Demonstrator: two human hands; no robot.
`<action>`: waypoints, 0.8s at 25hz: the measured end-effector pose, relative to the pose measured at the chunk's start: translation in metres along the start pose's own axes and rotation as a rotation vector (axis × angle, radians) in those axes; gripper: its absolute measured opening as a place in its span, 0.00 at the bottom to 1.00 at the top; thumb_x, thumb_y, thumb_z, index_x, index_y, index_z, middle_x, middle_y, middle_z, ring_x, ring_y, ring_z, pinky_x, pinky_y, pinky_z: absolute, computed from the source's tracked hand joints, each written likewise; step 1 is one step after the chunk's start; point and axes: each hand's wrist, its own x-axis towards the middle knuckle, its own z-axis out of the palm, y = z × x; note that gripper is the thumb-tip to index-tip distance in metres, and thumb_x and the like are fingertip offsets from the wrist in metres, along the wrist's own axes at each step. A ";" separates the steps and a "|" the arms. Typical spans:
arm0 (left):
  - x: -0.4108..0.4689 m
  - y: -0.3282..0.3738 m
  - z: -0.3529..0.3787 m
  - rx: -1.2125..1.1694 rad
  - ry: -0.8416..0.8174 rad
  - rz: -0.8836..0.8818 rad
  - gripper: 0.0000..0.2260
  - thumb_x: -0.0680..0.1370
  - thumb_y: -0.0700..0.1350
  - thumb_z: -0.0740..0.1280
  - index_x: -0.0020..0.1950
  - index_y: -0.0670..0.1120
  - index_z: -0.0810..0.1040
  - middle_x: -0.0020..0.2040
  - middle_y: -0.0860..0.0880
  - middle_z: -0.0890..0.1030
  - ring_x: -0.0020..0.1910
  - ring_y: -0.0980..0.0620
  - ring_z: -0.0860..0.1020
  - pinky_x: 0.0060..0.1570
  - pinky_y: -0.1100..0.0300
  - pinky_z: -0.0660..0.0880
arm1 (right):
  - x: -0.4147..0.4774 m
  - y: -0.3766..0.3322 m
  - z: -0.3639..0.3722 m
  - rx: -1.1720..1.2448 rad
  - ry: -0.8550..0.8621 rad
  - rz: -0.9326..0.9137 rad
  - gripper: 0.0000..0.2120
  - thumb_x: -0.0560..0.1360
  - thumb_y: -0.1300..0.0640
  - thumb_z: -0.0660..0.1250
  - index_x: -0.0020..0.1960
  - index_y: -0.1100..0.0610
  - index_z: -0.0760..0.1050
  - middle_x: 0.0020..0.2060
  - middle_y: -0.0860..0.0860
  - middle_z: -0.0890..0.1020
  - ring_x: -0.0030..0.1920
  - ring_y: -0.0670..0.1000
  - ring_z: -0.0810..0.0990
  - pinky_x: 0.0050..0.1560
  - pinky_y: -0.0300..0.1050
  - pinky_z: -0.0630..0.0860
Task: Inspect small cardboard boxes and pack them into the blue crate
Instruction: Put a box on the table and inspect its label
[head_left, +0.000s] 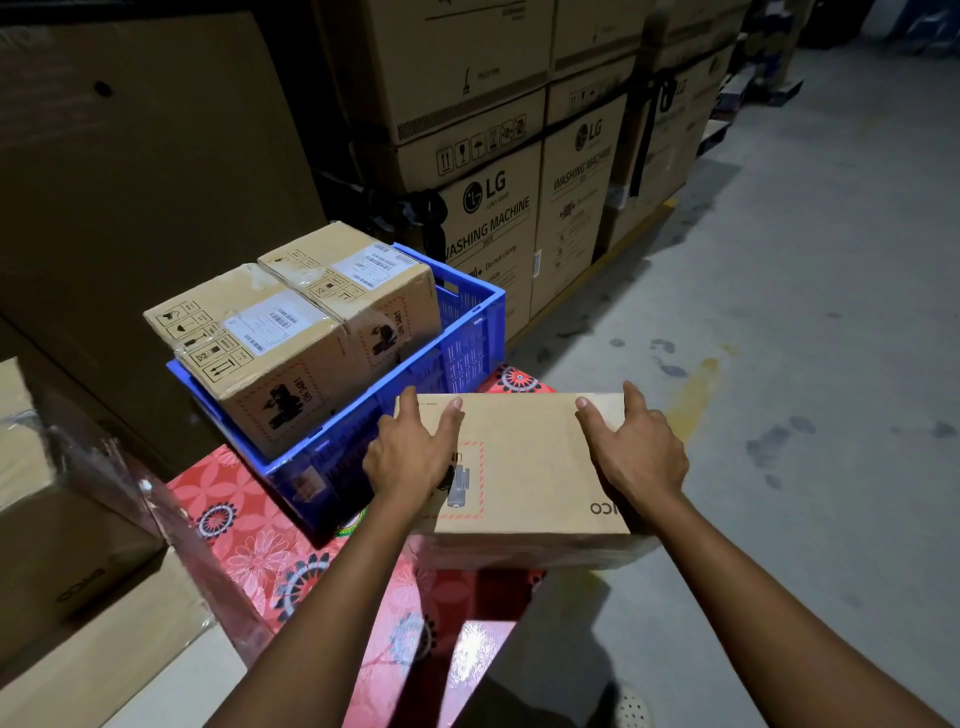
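**A:** What is the person holding?

**B:** A flat cardboard box, at the centre of the view, its broad face up. The left grip grasps its left edge and the right grip grasps its right edge. Both thumbs are spread across the top.

**A:** Is it resting on anything?

**B:** That cannot be told. Its left part lies over a red flowered surface, and its right part hangs out over the grey floor.

**A:** Where is the crate?

**B:** The blue crate stands on that surface at 10 o'clock from the held box, just beside it. Two taped boxes sit in it side by side, rising above the rim: a nearer box and a farther box, each with a white label on top.

**A:** And around them?

**B:** Stacked washing machine cartons stand at 12 o'clock. Large brown cartons fill 9 o'clock.
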 end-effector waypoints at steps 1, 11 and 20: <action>-0.005 -0.003 -0.002 -0.031 0.016 0.012 0.31 0.79 0.69 0.55 0.76 0.51 0.64 0.64 0.38 0.76 0.63 0.35 0.75 0.58 0.44 0.70 | -0.005 0.002 -0.002 0.025 0.017 -0.010 0.36 0.77 0.29 0.55 0.78 0.48 0.61 0.64 0.59 0.77 0.63 0.65 0.76 0.59 0.56 0.73; -0.037 -0.028 0.004 -0.493 0.222 0.017 0.18 0.79 0.62 0.65 0.55 0.49 0.69 0.54 0.45 0.81 0.52 0.41 0.79 0.51 0.47 0.76 | -0.036 0.017 -0.003 0.433 0.209 0.001 0.21 0.80 0.39 0.64 0.58 0.57 0.72 0.54 0.52 0.77 0.52 0.53 0.74 0.49 0.45 0.67; -0.069 -0.072 0.049 -0.474 0.183 0.009 0.16 0.80 0.54 0.67 0.49 0.43 0.67 0.48 0.46 0.74 0.41 0.48 0.73 0.37 0.55 0.64 | -0.077 0.059 0.042 0.381 0.135 0.061 0.16 0.80 0.45 0.67 0.47 0.59 0.73 0.53 0.54 0.75 0.48 0.51 0.70 0.47 0.44 0.64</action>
